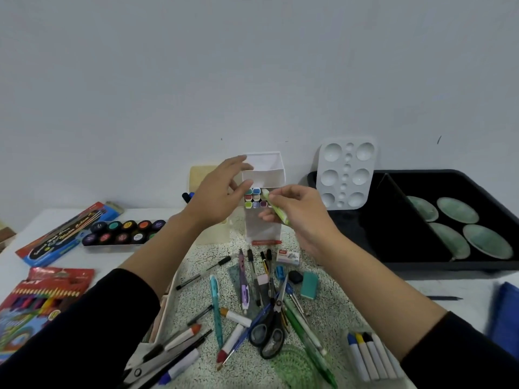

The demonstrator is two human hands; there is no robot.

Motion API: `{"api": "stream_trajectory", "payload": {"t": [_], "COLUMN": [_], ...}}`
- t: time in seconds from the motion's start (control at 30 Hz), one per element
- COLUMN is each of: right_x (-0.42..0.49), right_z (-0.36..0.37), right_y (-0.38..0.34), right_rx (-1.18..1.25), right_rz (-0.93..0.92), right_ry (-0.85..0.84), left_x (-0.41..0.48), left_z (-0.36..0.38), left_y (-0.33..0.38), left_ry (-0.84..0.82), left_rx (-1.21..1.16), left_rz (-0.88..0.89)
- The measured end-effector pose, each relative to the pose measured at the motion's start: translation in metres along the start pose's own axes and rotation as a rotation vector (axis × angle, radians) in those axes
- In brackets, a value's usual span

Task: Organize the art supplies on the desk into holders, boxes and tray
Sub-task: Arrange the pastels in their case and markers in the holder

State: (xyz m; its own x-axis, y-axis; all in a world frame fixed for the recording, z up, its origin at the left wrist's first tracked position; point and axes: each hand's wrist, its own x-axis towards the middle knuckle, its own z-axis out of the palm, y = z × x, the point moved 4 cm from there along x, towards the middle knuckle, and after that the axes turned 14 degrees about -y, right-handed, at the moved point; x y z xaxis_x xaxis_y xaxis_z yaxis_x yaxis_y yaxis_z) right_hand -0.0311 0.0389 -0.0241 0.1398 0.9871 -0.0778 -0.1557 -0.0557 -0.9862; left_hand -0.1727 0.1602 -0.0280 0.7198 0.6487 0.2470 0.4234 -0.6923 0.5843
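Observation:
A white marker box stands upright mid-desk with its lid flap open, showing several coloured marker caps in rows. My right hand pinches a light green marker slanted at the box's open top right corner. Fingers spread, my left hand sits at the box's upper left, fingertips on the flap edge. Loose pens, markers, brushes and black scissors lie on the speckled mat in front.
A black tray with green dishes sits at right, a white palette leaning behind it. Paint pots, a brush pack and a coloured pencil box lie left. Several markers in a clear pack are at front right.

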Motion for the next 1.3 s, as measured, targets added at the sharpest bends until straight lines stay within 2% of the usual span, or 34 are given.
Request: {"api": "stream_trajectory", "payload": {"t": [0.27,0.4,0.53,0.77,0.87,1.03,1.1,1.2,1.3], "right_x": [0.000,-0.002,0.001,0.021,0.024,0.019,0.017,0.019,0.026], "right_z": [0.004,0.003,0.005,-0.002,-0.004,-0.007,-0.005,0.000,-0.002], "right_y": [0.003,0.002,0.001,0.002,-0.002,-0.003,-0.008,-0.012,-0.003], "right_rx": [-0.184,-0.528,-1.023,-1.325,-1.364,-1.230,-1.205,-1.311,-1.430], "right_rz": [-0.125,-0.263,-0.568,-0.754,-0.795,-0.839,-0.873,-0.940,-0.927], "right_ry": [0.025,0.052,0.074,0.154,0.193,0.027,0.039,0.081,0.103], "left_x": [0.001,0.000,-0.002,-0.002,-0.001,0.001,0.001,0.001,0.001], "left_z": [0.004,0.005,0.007,0.010,0.010,0.013,0.014,0.013,0.011], "left_y": [-0.005,-0.006,-0.008,-0.010,-0.011,-0.016,-0.016,-0.015,-0.014], "left_ry": [0.028,0.038,0.049,0.054,0.068,0.064,0.061,0.058,0.053], "left_rx": [0.106,0.107,0.057,0.015,0.017,-0.057,-0.089,-0.129,-0.146], "left_rz": [0.089,0.102,0.117,0.126,0.127,0.112,0.101,0.083,0.061]}}
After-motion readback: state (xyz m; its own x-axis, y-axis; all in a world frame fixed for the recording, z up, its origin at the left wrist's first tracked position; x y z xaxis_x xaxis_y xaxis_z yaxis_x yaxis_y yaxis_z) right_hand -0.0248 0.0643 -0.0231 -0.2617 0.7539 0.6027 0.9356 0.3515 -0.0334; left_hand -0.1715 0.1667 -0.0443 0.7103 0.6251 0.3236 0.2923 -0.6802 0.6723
